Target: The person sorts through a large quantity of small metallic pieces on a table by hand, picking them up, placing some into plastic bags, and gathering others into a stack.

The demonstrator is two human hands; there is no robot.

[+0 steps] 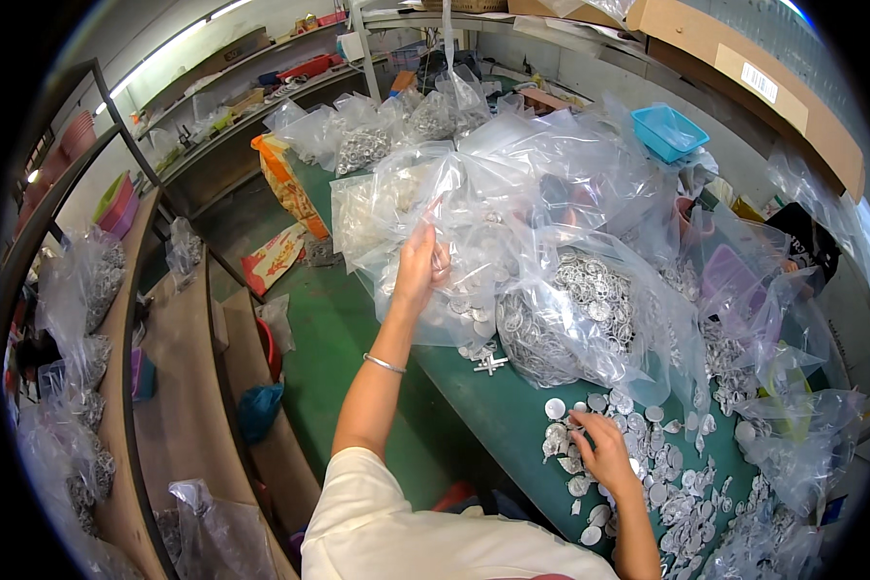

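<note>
While left hand (pixel 422 263) touches bag (pixel 474 246), right hand (pixel 604 452) among discs (pixel 656 494); table edge (pixel 478 432) near.

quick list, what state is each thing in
left hand: raised, fingers curled by clear plastic
right hand: lowered, fingers apart at loose metal pieces
metal pieces: loose, scattered
ring bag: bulging with metal rings
table: partly covered
blue basket: open-topped
bracelet: worn, left wrist

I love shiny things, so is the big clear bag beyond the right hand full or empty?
Partly full: the big clear bag holds a heap of silvery pieces, with slack plastic left over beside them.
</note>
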